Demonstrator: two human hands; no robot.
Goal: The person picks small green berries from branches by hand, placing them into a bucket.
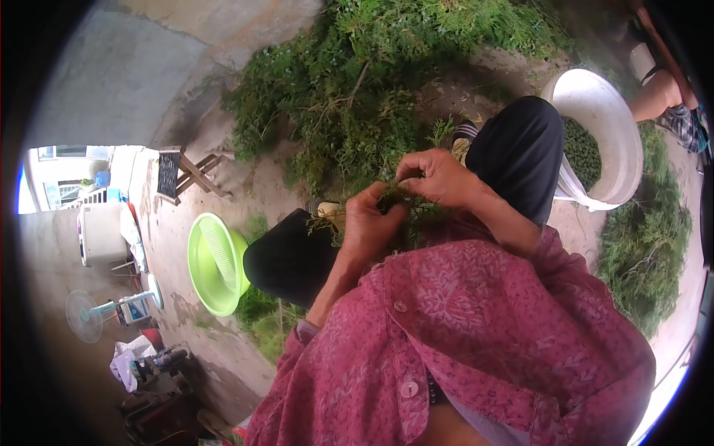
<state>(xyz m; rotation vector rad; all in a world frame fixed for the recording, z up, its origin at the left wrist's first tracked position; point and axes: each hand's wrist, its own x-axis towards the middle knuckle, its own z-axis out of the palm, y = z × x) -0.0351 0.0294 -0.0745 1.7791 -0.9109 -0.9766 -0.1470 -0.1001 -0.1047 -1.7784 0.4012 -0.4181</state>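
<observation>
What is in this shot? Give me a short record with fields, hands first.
left hand: pinches green sprig
right hand: pinches same sprig
white tub: holds small green berries, by right knee
green basin: beside left knee
branch heap: beyond both knees
other person: arm beside tub

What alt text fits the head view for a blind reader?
The left hand and right hand pinch a leafy green sprig over the lap. Cut green branches lie heaped beyond, near a white tub of green berries and a lime-green basket.
</observation>
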